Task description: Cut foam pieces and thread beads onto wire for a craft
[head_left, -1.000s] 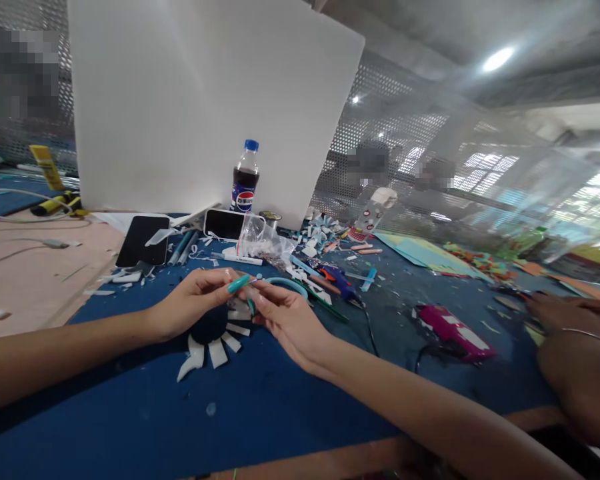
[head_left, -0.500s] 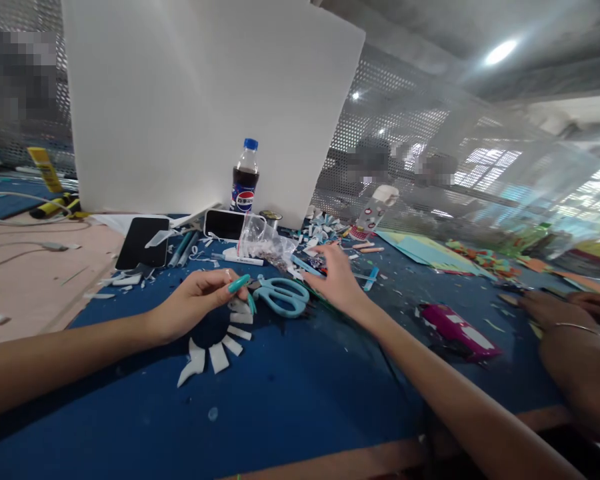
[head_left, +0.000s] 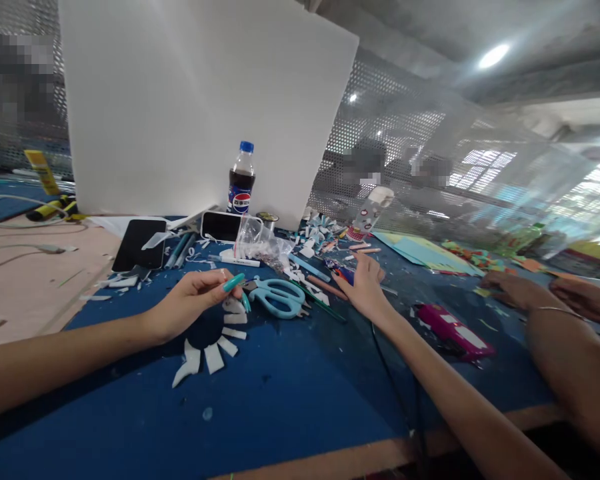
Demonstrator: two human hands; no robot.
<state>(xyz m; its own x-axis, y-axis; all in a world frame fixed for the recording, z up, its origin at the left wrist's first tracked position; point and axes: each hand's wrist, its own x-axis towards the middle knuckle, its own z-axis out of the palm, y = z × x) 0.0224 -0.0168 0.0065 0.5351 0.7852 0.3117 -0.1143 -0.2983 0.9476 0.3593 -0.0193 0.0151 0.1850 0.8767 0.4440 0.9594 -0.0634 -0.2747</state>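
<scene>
Craft workshop, blue worktable, cut scraps, coloured sheets, perforated screen

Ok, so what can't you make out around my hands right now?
All in the head view:
Scissors, blade tips: hidden by your left hand.
Anything pinched there: covered by the fingers.
Blue tool, far part: behind your right hand.
Bits inside the clear bag: too small to identify.
Other person's arm: cut off by the right edge.

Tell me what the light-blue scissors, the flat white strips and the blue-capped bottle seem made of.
Light-blue scissors: smooth, probably plastic handles, evenly coloured; grey blades suggest metal.
Flat white strips: matte, straight-edged, perhaps foam or thick card.
Blue-capped bottle: likely glossy clear plastic; dark liquid shows through.
</scene>
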